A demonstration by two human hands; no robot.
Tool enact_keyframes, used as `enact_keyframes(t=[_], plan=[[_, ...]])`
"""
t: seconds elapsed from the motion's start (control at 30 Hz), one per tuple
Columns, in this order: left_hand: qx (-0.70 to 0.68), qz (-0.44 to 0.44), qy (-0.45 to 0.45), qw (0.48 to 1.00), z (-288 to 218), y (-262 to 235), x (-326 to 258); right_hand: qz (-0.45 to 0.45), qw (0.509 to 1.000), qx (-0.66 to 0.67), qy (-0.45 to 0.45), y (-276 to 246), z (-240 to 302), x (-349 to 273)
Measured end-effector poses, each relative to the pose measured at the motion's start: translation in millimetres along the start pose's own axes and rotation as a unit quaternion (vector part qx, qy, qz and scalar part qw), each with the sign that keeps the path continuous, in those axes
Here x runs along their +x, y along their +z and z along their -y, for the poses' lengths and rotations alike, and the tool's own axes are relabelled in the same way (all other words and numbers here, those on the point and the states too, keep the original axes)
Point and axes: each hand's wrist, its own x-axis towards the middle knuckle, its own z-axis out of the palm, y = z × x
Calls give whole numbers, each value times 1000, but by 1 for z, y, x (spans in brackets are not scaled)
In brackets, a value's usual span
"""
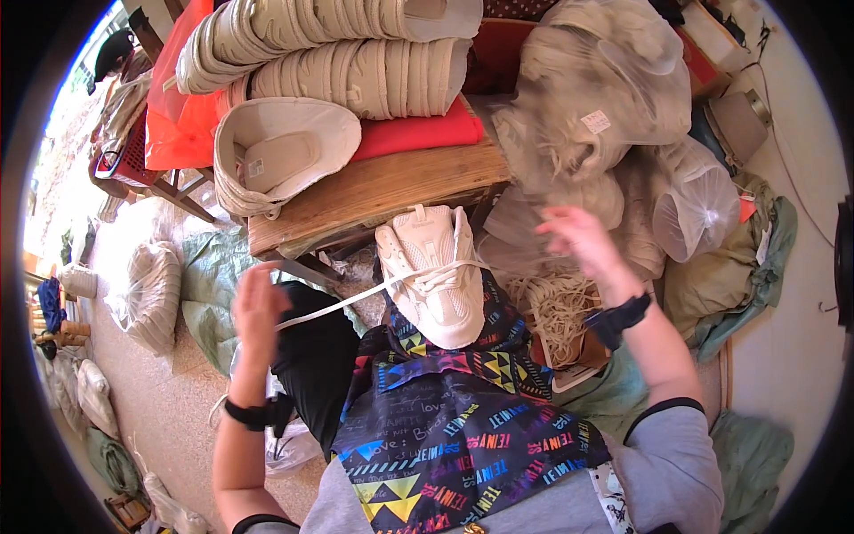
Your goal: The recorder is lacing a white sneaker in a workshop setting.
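A cream-white sneaker [431, 280] sits upright on my lap, its toe pointing toward me, with the laces threaded over its tongue. From it a white shoelace [342, 305] stretches taut to the left, up to my left hand [258, 310], which is raised with its fingers closed on the lace. My right hand [583, 242] is lifted to the right of the sneaker, over the clear plastic bags. Its fingers are smeared by motion, so I cannot tell whether it grips the other lace end. A patterned dark apron [471, 436] covers my front.
Ahead stands a wooden bench [391, 191] with stacked shoe uppers [356, 80], a single upper [285, 151] and a red cloth [418, 133]. To the right are a box of loose laces [556, 320] and bagged shoes [605, 80]. A bagged bundle [142, 298] lies on the left floor.
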Motion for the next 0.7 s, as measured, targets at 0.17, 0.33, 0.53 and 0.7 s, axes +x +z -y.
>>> enact_keyframes(t=[0.17, 0.33, 0.53, 0.7], plan=[[-107, 162, 81, 978, 11, 99, -15, 153, 978, -64, -127, 93, -21, -8], [-12, 243, -6, 970, -7, 122, -34, 119, 960, -189, -169, 100, -9, -14], [-38, 272, -3, 962, -11, 127, -38, 117, 949, -245, -160, 94, -12, -6], [-51, 275, -72, 957, -21, 124, -35, 37, 893, -360, -269, 109, 12, -25]])
